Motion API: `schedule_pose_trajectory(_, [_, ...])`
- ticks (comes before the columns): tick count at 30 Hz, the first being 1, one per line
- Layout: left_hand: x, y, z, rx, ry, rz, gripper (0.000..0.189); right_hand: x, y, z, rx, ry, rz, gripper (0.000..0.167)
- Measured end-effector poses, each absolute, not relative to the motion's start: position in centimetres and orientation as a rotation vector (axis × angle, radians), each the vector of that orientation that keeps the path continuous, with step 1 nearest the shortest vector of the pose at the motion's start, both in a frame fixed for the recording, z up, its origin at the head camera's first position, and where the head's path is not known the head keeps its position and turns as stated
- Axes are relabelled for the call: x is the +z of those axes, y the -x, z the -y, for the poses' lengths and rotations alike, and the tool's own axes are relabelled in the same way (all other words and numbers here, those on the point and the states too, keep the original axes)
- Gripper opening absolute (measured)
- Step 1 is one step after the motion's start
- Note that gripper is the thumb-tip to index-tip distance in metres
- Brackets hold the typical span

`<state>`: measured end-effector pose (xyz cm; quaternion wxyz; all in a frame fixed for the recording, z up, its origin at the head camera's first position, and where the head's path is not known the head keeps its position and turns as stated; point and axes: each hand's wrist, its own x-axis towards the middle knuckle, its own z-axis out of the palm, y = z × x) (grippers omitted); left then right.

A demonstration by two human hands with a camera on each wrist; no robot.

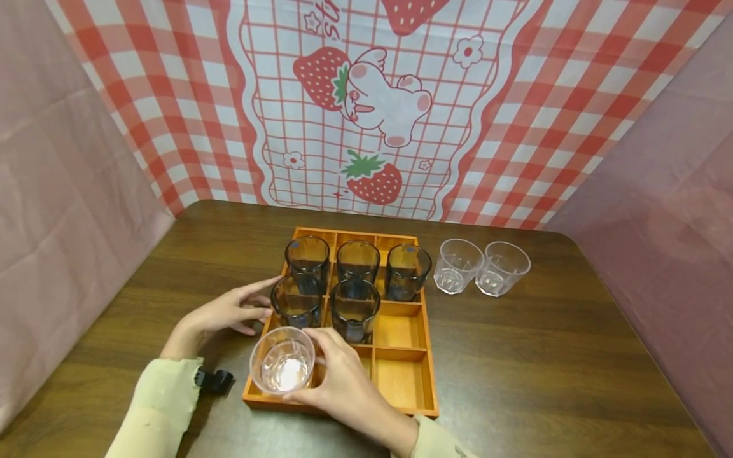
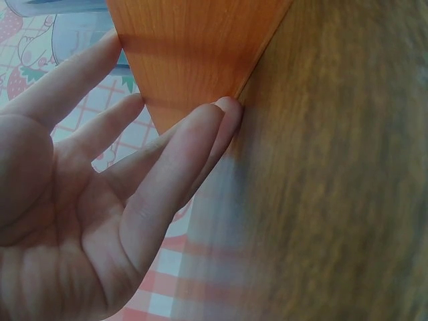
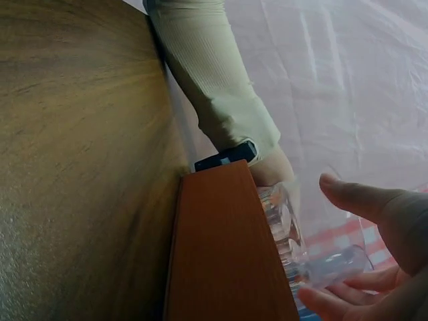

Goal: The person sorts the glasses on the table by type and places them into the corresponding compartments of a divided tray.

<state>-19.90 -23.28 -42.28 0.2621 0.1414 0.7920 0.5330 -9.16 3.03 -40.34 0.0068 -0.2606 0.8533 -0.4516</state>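
Note:
My right hand [image 1: 343,381] holds a clear cup [image 1: 282,362] by its side, thumb and fingers spread around it. The cup stands over the near left corner compartment of the wooden divided tray [image 1: 401,407]. In the right wrist view, the fingers [image 3: 324,304] lie along the clear wall, beyond the tray's side. My left hand [image 1: 226,310], fingers extended, is at the tray's left edge. In the left wrist view, its fingertips [image 2: 231,110] meet the wooden side panel [image 2: 180,60]. Several dark tinted glasses [image 1: 355,308] stand in the tray's back and left-middle compartments.
Two clear cups [image 1: 455,267] stand side by side on the wooden table [image 1: 544,356], right of the tray's far corner. A black wrist strap mount [image 1: 214,380] sits at the left sleeve. A red checked cloth [image 1: 189,108] hangs behind the table.

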Motion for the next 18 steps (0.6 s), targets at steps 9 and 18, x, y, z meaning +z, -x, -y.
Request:
schedule_pose_trajectory(9, [-42.35, 19.89, 23.27, 1.43, -0.371, -2.154, 0.075, -40.55, 9.37, -2.69, -1.296, 0.676, -2.712, 0.078])
schedule_pose_trajectory(18, [-42.45, 19.92, 23.35, 1.421, -0.368, -2.16, 0.075, -40.4, 9.35, -2.7, -1.253, 0.691, -2.713, 0.076])
